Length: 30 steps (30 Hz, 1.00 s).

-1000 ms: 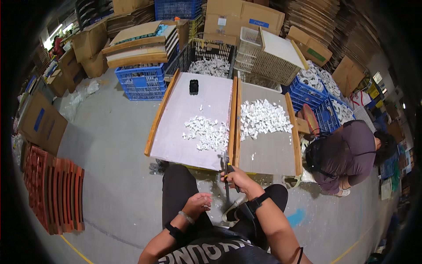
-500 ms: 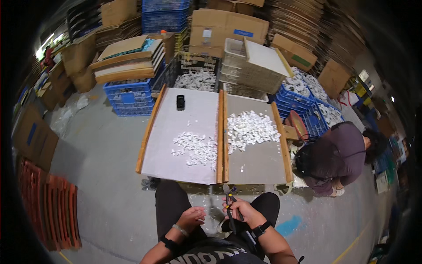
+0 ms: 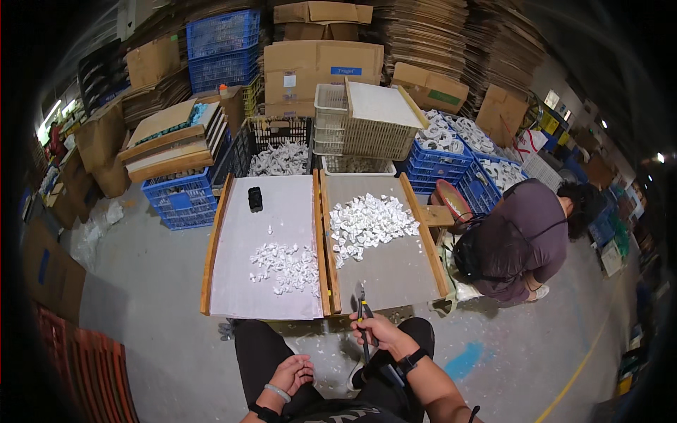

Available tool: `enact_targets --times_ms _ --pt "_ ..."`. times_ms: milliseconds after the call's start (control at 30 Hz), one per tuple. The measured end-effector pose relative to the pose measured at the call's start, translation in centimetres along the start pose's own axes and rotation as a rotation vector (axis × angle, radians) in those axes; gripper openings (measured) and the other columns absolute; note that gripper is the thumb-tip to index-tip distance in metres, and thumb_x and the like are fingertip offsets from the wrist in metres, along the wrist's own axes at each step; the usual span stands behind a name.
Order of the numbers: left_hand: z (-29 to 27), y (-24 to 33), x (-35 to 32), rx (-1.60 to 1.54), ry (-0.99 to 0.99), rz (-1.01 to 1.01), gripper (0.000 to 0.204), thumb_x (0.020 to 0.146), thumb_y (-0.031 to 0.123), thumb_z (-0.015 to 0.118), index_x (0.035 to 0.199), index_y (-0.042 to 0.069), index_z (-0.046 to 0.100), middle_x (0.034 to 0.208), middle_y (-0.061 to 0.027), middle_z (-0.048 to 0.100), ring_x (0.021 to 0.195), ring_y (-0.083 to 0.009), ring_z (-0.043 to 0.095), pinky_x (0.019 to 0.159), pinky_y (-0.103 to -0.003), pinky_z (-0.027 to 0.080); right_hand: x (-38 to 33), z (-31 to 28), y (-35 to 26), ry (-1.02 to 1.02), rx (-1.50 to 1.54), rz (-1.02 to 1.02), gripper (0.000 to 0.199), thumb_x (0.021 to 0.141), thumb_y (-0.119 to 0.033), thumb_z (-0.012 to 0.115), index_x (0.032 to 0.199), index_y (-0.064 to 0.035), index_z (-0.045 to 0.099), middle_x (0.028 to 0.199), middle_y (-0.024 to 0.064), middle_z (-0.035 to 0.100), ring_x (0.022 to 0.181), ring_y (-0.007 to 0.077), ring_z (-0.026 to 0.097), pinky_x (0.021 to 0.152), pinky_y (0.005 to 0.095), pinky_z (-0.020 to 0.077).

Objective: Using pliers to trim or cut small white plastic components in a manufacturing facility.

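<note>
My right hand (image 3: 384, 333) is closed around a pair of cutting pliers (image 3: 362, 310) with dark handles and yellow bands. Their jaws point away from me, over the near edge of the right-hand grey board (image 3: 391, 275). Above my left thigh, my left hand (image 3: 291, 374) has its fingers curled together; whatever may be inside is hidden. Small white plastic-looking pieces (image 3: 370, 222) lie heaped on the grey board. A looser spread of similar white pieces (image 3: 288, 269) covers part of the pale left board (image 3: 236, 247), with a small black object (image 3: 255, 199) farther back.
Wooden strips (image 3: 323, 247) edge both boards. Beyond them stand a black crate (image 3: 243, 151) and blue crates (image 3: 434, 158) of white parts. At right, a person (image 3: 529, 233) in a purple top bends low. Reddish slats (image 3: 84, 366) stand at lower left.
The whole view has shifted, moving the boards left and down in it. My right hand has moved the pliers forward, bringing their jaws over the grey board's edge. My left hand's fingers are more curled.
</note>
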<state>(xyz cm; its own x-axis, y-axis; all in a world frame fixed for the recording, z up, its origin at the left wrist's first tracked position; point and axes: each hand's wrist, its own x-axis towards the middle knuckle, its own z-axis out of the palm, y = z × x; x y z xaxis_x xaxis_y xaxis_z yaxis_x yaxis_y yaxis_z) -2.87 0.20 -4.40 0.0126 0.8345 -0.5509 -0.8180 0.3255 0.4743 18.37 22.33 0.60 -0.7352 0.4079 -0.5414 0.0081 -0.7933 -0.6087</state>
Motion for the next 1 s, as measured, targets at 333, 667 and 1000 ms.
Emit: enact_targets --times_ms 333,667,1000 --pt "-1.1 -0.1 0.2 -0.008 0.006 -0.041 0.021 0.096 0.011 0.042 0.110 0.001 0.052 0.094 -0.0121 0.061 0.080 -0.0223 0.061 0.074 -0.039 0.053 6.4 -2.6 -4.8 0.278 -0.057 0.093 0.040 0.080 -0.004 0.048 0.119 -0.0092 0.041 0.110 0.0075 0.054 0.103 0.0219 0.056 0.076 0.0570 0.0517" --pt "-1.2 0.8 -0.2 -0.027 0.006 -0.057 0.023 0.096 0.011 0.040 0.113 0.000 0.051 0.096 -0.0145 0.061 0.082 -0.0236 0.062 0.075 -0.039 0.053 10.1 -5.6 -6.1 0.250 -0.110 0.119 0.026 0.085 -0.014 0.043 0.108 -0.0036 0.048 0.103 0.0083 0.057 0.098 0.0220 0.056 0.075 0.0603 0.0489" --pt "-1.8 1.0 -0.1 -0.030 0.011 -0.060 0.024 0.096 0.012 0.042 0.114 0.001 0.052 0.097 -0.0155 0.062 0.083 -0.0246 0.062 0.076 -0.040 0.053 9.6 -5.0 -5.7 0.199 -0.106 0.064 0.023 0.083 -0.001 0.044 0.105 -0.0045 0.052 0.087 0.0048 0.054 0.076 0.0187 0.058 0.064 0.0400 0.0547"
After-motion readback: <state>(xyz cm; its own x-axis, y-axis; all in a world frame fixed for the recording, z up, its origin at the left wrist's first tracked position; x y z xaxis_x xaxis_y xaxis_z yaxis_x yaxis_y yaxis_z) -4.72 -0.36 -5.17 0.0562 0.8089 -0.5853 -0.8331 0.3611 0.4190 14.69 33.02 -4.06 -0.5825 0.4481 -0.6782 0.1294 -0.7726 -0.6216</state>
